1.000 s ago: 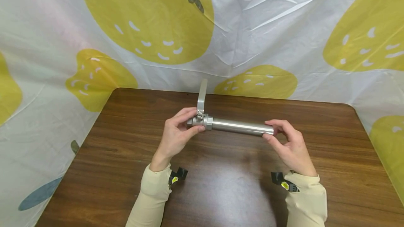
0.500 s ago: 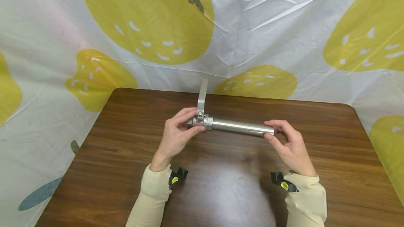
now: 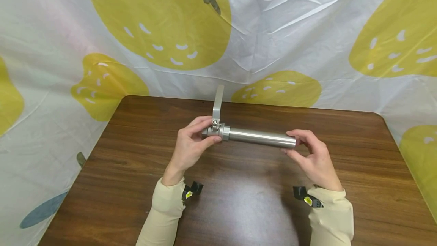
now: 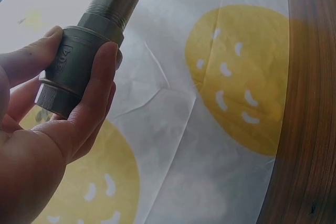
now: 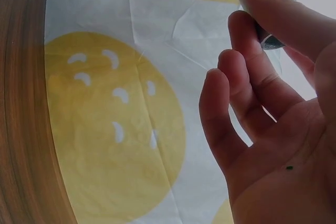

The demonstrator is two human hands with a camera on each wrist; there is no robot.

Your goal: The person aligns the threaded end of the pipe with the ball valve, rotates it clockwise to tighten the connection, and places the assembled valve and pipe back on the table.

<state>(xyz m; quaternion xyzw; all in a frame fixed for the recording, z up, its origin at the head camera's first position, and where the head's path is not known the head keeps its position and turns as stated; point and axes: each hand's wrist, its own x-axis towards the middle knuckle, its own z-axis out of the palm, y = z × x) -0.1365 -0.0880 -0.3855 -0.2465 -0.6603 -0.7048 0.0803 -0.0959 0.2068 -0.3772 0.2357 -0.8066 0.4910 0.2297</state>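
Note:
A ball valve (image 3: 216,131) with a long flat lever (image 3: 217,103) is joined at its hex end to a shiny metal pipe (image 3: 259,137). My left hand (image 3: 191,145) grips the valve body, thumb on the near side and fingers on the far side. In the left wrist view the valve body (image 4: 73,61) shows raised "304" lettering, and threads show where the pipe enters. At the pipe's other end, my right hand (image 3: 315,158) pinches it between thumb and fingers. The right wrist view shows the pipe's open end (image 5: 272,41) by the fingers, the other fingers loosely curled.
Beneath the hands lies a brown wood-grain table (image 3: 239,193). A white cloth (image 3: 290,22) printed with yellow fruit hangs behind and at both sides of it. Both wrists wear black camera straps (image 3: 308,200) over cream sleeves (image 3: 160,212).
The right thumb has shifted slightly lower on the pipe's near side, and the pipe's right end has dipped a little. The lever has moved very slightly left. The left grip stays put.

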